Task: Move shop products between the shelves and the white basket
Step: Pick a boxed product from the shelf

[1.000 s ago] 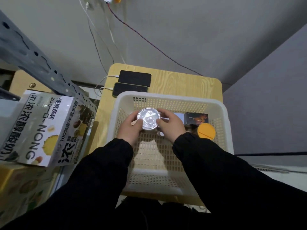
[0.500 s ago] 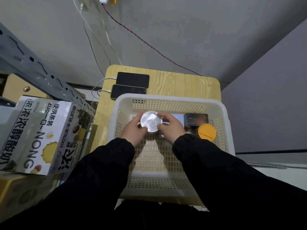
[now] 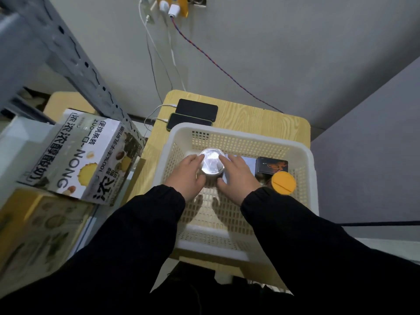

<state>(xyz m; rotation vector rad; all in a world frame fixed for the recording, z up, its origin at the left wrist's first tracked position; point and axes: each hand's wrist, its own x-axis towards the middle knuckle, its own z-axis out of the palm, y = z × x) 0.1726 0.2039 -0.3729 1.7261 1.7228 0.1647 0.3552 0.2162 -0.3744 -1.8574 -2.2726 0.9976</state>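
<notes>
I am looking down through the head camera. In the middle of the frame a white basket stands on a wooden table. Both hands reach inside it.

The left hand and the right hand cup a silver-topped can from either side, with the fingers curled against its wall. The can stands upright in the upper left part of the basket. I cannot tell whether it rests on the basket floor or hangs just above it.

At the right of the basket lies a dark box. A jar with an orange lid sits just below it in the frame.

At the left of the frame a large printed carton lies on grey metal shelves.

I judge the task to be partway done. Two products lie in the basket and the can is in hand there. The carton on the shelves is yet to be handled.
</notes>
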